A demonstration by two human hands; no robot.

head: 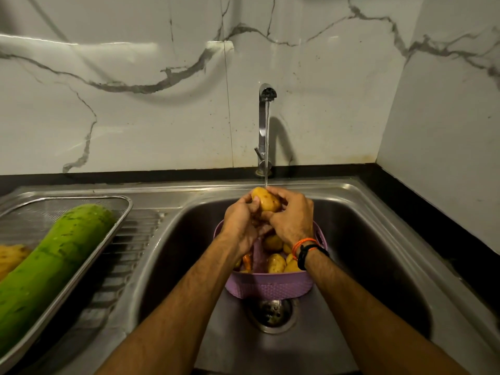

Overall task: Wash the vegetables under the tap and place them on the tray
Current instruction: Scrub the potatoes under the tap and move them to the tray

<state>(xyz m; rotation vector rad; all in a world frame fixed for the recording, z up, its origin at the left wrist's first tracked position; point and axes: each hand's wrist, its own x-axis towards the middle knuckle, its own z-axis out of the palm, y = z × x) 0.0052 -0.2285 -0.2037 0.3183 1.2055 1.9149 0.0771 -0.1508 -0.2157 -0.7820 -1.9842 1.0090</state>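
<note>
Setting: marble-veined wall point(135, 77) behind a dark bench point(433, 207) with a steel sink point(365, 239) let into it.

Hands: left hand point(240, 226) and right hand point(292, 220), both wrapped around one potato point(266, 203), fingers curled on it from either side. The potato is raised above the basin, directly under the water stream point(267, 147).

Tap point(266, 96): beyond the hands, at the sink's back rim, running.

Basket point(270, 285): lilac plastic, directly below the hands in the basin, holding more potatoes point(276, 262) and something orange, partly hidden by the left wrist. Judged not yet washed.

Drain point(270, 312): on the near side of the basket, toward the person.

Tray point(119, 220): steel mesh, well to the left of the hands on the ribbed drainboard. It carries a long green gourd point(54, 255) and a yellowish vegetable point(10, 257) at the frame edge; identity uncertain.

Wristbands point(308, 250): orange and black, on the right wrist.

Risks, as judged:
- Wet potato skin is slick; a loosened grip could drop it back into the basket among unwashed pieces, or into the basin.
- The carry to the tray crosses the sink rim; a slip there could send it onto the drainboard or off the bench.
- The gourd fills much of the tray; a round potato set against it may roll.
- The stream striking the potato could splash over the bench.
</note>
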